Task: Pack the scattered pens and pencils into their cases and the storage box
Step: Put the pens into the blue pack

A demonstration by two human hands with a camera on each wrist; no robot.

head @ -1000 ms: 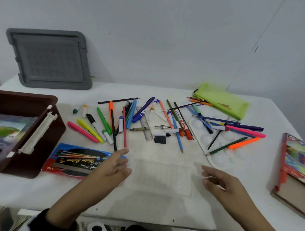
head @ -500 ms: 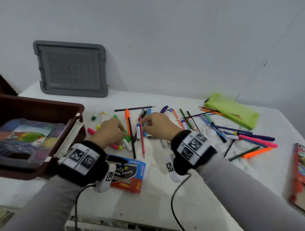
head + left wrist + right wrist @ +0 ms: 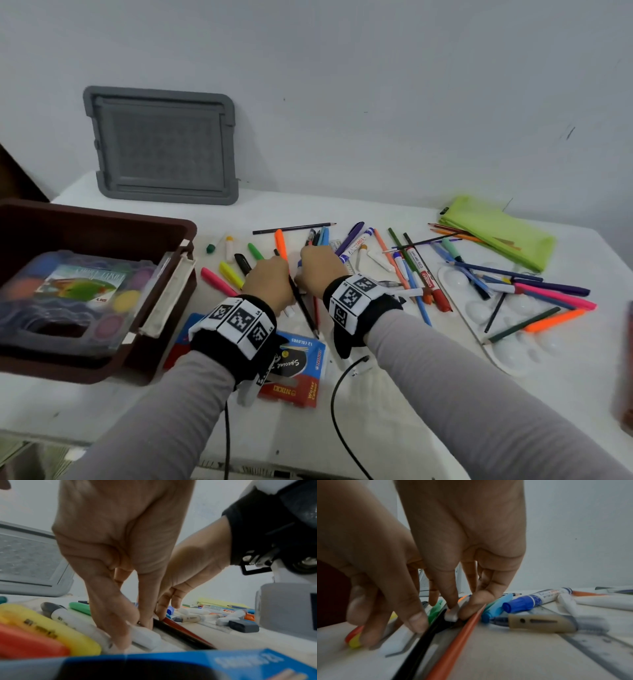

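Observation:
Pens, markers and pencils (image 3: 404, 263) lie scattered across the white table (image 3: 411, 394). My left hand (image 3: 135, 631) reaches down into the left part of the pile. Its thumb and forefinger pinch a white marker (image 3: 145, 635) beside a black pencil (image 3: 303, 308). Close to its right, my right hand (image 3: 460, 609) pinches the white cap (image 3: 451, 616) of a pen between thumb and forefinger, next to a red pencil (image 3: 464, 628). The brown storage box (image 3: 102, 219) stands at the left. A lime green pencil pouch (image 3: 496, 233) lies at the far right.
A paint set (image 3: 78, 291) lies inside the brown box. A blue and red watercolour box (image 3: 298, 363) sits under my left wrist. A white palette (image 3: 507, 353) lies under pens at the right. A grey lid (image 3: 161, 147) leans on the wall.
Both hands went from hovering open near the table's front to the pen pile. Over the last half second they closed in on each other and took hold of pens.

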